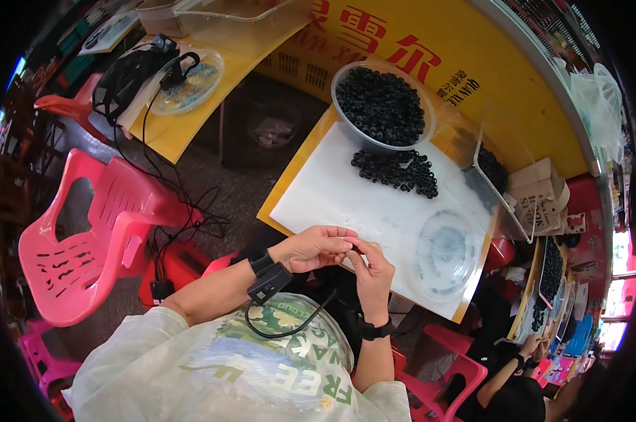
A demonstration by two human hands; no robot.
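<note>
My left hand (314,248) and my right hand (374,273) meet over the near edge of a white-topped table (307,186). Thumbs and fingertips are pinched together on both hands. A small dark bit shows between them, too little to name. Beyond the hands stands a clear round bowl (338,105) heaped with small black rings (381,102). A loose spread of the same rings (397,174) lies on the white top, just in front of the bowl. To the right of my hands sits a clear round lid or dish (441,254) with small pale bluish pieces in it.
A clear bin (483,169) of black pieces and a paper bag (539,190) stand at the right. Pink chairs (96,232) and cables (184,204) are at the left. Another dish (191,91) sits on the far-left table. A co-worker (504,366) works at lower right.
</note>
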